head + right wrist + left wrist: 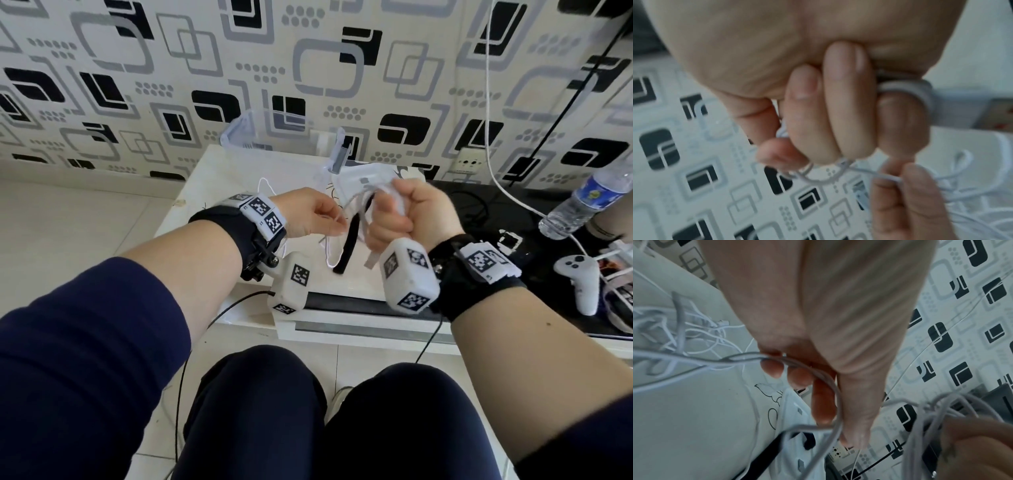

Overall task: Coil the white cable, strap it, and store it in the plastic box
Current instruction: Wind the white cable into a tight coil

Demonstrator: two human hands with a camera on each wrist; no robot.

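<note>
Closest to the camera, dark blue trouser knees (308,411) filled the bottom of the head view, with both forearms reaching out over them toward a low white table (212,178). Left hand (310,214) was pinching a strand of the white cable (329,253) between thumb and fingertips, and the left wrist view showed that strand curving round the fingers (818,402) pretty clearly. Right hand (407,214) was balled into a fist around a bunch of cable loops, plus a whitish strap-like band that looped over one finger in the right wrist view (920,91). The two hands were just beside each other, joined by a short run of cable, both held up above the tabletop. A black strap (347,245) dangled down between them; couldn't tell which hand actually had it. More loose cable lay in a tangle on the table (694,331). Further back the clear plastic box (246,132) sat at the far edge of the table against the patterned wall (137,68), so the cable wasn't in it. Off to the right on a black surface were a water bottle (582,205) and a white game controller (579,277)
</note>
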